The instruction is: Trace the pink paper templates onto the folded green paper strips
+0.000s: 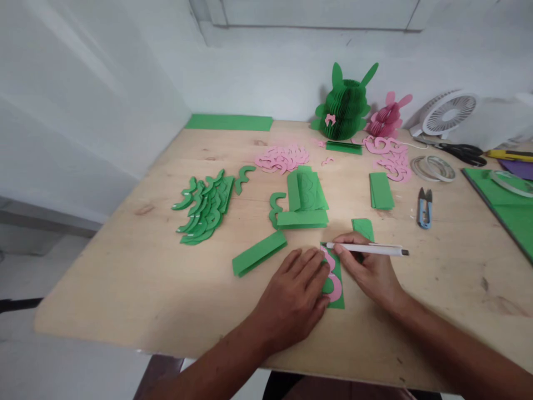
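Left hand [297, 294] lies flat, fingers extended and close together. It presses a pink curved paper template [336, 288] onto a narrow green paper strip [338, 303], near-centre on the pale plywood table [145, 289]. Right hand [370, 272] pinches a slim white pen [366, 249] between thumb and fingertips. The barrel is almost horizontal, with the tip at the strip's far end, just beside the left fingertips.

Reads as tracing the template outline. My take on doing it well:
- Press down close to wherever the tip runs, so pink doesn't skate on green.
- Raise the pen steeper so the tip hugs the template edge instead of riding over it.
- Use light pressure and one continuous line.

A folded green paper strip [259, 253] sits to the left, apart. Blue-handled thread snips [424, 208] lie well off to the right.
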A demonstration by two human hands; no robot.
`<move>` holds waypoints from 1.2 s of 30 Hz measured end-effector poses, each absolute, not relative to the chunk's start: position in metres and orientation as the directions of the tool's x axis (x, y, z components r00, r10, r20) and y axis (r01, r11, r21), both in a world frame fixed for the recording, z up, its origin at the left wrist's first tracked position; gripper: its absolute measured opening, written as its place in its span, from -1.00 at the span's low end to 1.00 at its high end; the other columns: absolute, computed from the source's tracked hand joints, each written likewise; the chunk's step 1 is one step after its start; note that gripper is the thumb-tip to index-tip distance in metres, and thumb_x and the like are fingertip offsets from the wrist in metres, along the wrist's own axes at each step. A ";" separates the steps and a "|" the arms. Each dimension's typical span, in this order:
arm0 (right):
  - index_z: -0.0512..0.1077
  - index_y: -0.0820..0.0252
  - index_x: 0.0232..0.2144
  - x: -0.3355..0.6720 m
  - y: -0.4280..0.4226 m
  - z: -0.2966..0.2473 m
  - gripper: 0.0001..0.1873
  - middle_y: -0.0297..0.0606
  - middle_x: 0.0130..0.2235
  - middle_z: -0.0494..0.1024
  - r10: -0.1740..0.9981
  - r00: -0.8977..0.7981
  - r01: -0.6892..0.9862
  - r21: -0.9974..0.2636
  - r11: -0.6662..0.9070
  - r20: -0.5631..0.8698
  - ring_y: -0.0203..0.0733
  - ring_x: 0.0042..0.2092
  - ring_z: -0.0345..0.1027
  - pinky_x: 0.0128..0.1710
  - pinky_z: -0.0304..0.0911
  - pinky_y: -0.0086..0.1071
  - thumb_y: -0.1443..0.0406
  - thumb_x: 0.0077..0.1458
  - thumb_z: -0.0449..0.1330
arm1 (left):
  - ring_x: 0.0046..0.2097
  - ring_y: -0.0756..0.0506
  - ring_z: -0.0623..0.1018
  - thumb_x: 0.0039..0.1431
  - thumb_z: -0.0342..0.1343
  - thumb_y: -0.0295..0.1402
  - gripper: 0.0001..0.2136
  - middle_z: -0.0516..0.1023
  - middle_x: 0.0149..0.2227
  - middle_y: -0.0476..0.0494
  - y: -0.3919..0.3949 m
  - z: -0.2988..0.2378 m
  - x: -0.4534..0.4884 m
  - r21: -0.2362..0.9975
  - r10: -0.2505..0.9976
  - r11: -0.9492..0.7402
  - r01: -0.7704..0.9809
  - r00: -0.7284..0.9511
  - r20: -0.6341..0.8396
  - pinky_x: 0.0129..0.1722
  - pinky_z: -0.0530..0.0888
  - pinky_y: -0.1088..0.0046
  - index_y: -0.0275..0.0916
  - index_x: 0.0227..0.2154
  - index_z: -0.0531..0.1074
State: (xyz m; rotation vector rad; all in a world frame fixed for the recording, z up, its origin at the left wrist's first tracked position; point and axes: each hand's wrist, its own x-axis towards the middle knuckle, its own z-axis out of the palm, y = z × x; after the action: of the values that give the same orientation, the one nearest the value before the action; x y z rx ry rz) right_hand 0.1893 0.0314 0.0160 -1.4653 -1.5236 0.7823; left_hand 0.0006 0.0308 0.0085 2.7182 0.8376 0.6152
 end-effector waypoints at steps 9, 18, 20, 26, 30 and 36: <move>0.42 0.14 -0.36 0.189 0.032 0.018 -0.82 -0.27 -0.37 0.54 0.988 0.027 0.473 -0.873 0.119 0.149 -0.23 -0.35 0.43 -0.36 0.38 -0.39 0.20 0.20 0.10 | 0.23 -0.25 0.32 0.26 -0.03 -0.31 -0.64 0.37 0.17 -0.31 0.031 0.009 0.001 0.335 0.579 -0.810 0.481 0.747 0.326 0.22 0.28 0.04 -0.32 0.07 0.34; 0.43 0.15 -0.37 0.189 0.033 0.020 -0.85 -0.29 -0.38 0.54 0.987 0.014 0.473 -0.871 0.134 0.159 -0.26 -0.36 0.43 -0.36 0.37 -0.42 0.24 0.18 0.11 | 0.23 -0.25 0.32 0.25 -0.02 -0.32 -0.64 0.37 0.16 -0.32 0.031 0.009 0.001 0.335 0.580 -0.810 0.482 0.746 0.329 0.22 0.29 0.05 -0.33 0.06 0.33; 0.44 0.15 -0.36 0.189 0.033 0.020 -0.85 -0.28 -0.37 0.55 0.988 0.017 0.474 -0.871 0.127 0.154 -0.25 -0.35 0.43 -0.35 0.38 -0.40 0.23 0.18 0.11 | 0.23 -0.25 0.32 0.25 -0.02 -0.32 -0.64 0.37 0.16 -0.32 0.031 0.009 0.001 0.329 0.579 -0.811 0.485 0.745 0.330 0.22 0.29 0.05 -0.32 0.07 0.33; 0.43 0.14 -0.36 0.188 0.033 0.020 -0.84 -0.26 -0.36 0.55 0.991 0.032 0.450 -0.887 0.105 0.133 -0.22 -0.34 0.43 -0.34 0.39 -0.38 0.21 0.18 0.11 | 0.22 -0.25 0.33 0.25 -0.01 -0.31 -0.64 0.38 0.16 -0.32 0.031 0.010 0.002 0.336 0.582 -0.807 0.485 0.747 0.320 0.21 0.29 0.04 -0.32 0.07 0.33; 0.44 0.14 -0.34 0.188 0.032 0.020 -0.82 -0.26 -0.36 0.55 0.991 0.027 0.452 -0.886 0.104 0.131 -0.22 -0.34 0.43 -0.34 0.38 -0.37 0.19 0.19 0.11 | 0.22 -0.25 0.33 0.25 -0.01 -0.32 -0.65 0.39 0.15 -0.32 0.031 0.010 0.002 0.338 0.584 -0.806 0.486 0.744 0.323 0.21 0.30 0.04 -0.32 0.06 0.34; 0.45 0.14 -0.34 0.190 0.032 0.019 -0.82 -0.29 -0.37 0.54 0.988 0.010 0.502 -0.855 0.127 0.152 -0.25 -0.38 0.41 -0.38 0.34 -0.41 0.20 0.20 0.11 | 0.23 -0.25 0.31 0.25 -0.02 -0.32 -0.65 0.37 0.16 -0.31 0.031 0.009 0.001 0.336 0.582 -0.807 0.485 0.749 0.317 0.21 0.28 0.04 -0.32 0.06 0.33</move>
State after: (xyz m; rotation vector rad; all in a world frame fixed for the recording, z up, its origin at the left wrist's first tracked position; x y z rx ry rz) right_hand 0.1895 0.0324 0.0190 -1.4844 -1.6061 0.7672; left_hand 0.0012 0.0307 0.0088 2.7159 0.8413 0.6056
